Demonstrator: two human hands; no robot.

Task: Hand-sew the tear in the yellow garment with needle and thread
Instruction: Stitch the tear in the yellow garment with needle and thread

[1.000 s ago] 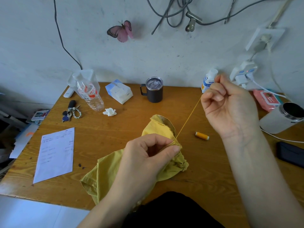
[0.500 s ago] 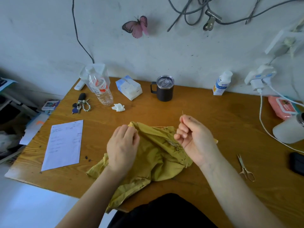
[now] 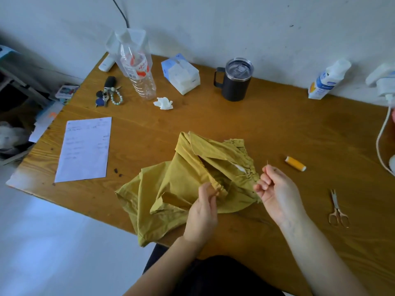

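No text can be read for certain. The bottle (image 3: 138, 71) carries a red and white label with characters too blurred to make out. The paper (image 3: 84, 149) has faint printed lines, illegible. The white bottle (image 3: 327, 81) bears a blue and orange label, and the tissue pack (image 3: 181, 73) blue print, both unreadable.

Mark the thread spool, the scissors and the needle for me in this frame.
thread spool (image 3: 295, 163), head view, middle of its yellow-wound body.
scissors (image 3: 337, 209), head view, where the blades meet the handles.
needle (image 3: 267, 163), head view, thin tip showing above the right hand's fingers.
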